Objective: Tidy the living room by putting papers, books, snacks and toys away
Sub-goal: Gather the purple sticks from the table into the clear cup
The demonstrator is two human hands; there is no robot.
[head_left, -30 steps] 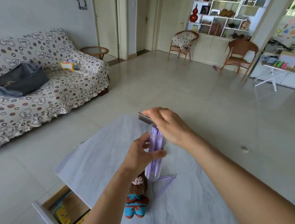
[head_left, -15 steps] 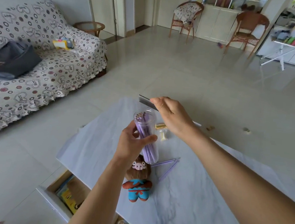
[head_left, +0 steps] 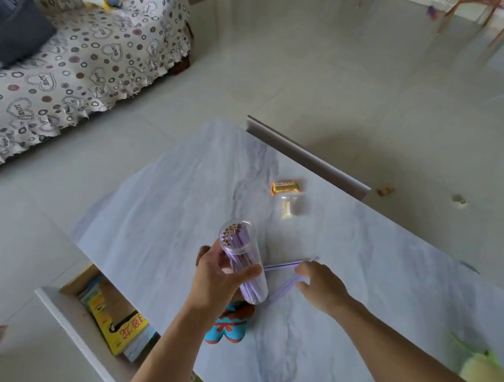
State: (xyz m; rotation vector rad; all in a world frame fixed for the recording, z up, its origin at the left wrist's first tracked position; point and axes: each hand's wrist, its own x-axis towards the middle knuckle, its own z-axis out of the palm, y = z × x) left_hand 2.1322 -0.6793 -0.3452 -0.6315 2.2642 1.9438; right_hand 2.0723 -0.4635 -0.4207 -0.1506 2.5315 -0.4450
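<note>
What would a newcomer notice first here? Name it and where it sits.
The clear tube of purple pencils, held up in the left hand over the marble table. Next, the right hand reaching two loose purple pencils lying beside it, then the open drawer of books below the table's left edge.

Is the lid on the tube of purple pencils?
No, the clear tube in the left hand is open at the top, with the pencil ends showing and no lid on it.
</note>
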